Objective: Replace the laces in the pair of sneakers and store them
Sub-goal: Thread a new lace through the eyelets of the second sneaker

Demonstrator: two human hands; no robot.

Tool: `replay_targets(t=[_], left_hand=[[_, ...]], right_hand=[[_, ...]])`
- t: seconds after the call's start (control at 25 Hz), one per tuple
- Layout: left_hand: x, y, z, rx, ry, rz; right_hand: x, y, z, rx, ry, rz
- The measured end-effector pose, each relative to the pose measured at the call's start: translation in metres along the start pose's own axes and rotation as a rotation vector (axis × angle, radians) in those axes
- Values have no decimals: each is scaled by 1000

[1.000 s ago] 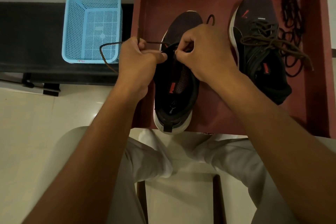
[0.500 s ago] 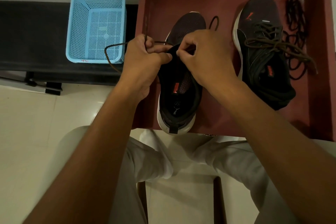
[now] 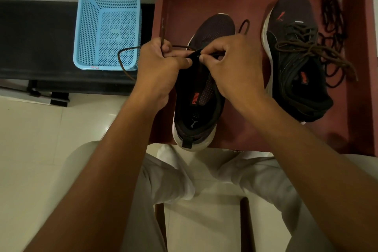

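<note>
The near sneaker [image 3: 201, 88] sits in the red tray [image 3: 360, 67], heel toward the person, directly under both hands. Since a moment ago the hands have crept closer together at its tongue. The left hand [image 3: 159, 67] has kept its fist closed on the brown lace [image 3: 122, 61], whose slack loops out to that hand's left across the blue basket [image 3: 107, 26]. The right hand [image 3: 231, 63] has kept its thumb and forefinger pinched on the other run at an eyelet. I judge threading is well along here (the upper eyelets seem next).

To the right of the right hand lies the second sneaker [image 3: 294, 55], already laced in brown, and beyond it the black laces [image 3: 333, 32] lie loose.

"PUMA" reads in orange on the near insole and on the second sneaker's tongue; small red marks on the basket rim are illegible.
</note>
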State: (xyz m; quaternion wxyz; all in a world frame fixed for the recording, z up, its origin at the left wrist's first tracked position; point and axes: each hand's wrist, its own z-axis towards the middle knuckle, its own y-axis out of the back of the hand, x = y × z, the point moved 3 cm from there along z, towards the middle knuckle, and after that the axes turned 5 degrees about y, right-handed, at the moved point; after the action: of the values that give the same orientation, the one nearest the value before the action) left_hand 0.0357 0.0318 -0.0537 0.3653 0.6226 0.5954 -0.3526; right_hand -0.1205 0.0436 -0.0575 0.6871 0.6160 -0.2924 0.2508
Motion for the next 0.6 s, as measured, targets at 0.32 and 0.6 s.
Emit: replay_targets(t=[0.32, 0.6], left_hand=[[4, -1, 3, -30, 36, -19], [6, -3, 3, -37, 18, 3]], right_hand=[[-2, -4, -2, -92, 36, -31], [-4, -13, -4, -69, 120, -92]])
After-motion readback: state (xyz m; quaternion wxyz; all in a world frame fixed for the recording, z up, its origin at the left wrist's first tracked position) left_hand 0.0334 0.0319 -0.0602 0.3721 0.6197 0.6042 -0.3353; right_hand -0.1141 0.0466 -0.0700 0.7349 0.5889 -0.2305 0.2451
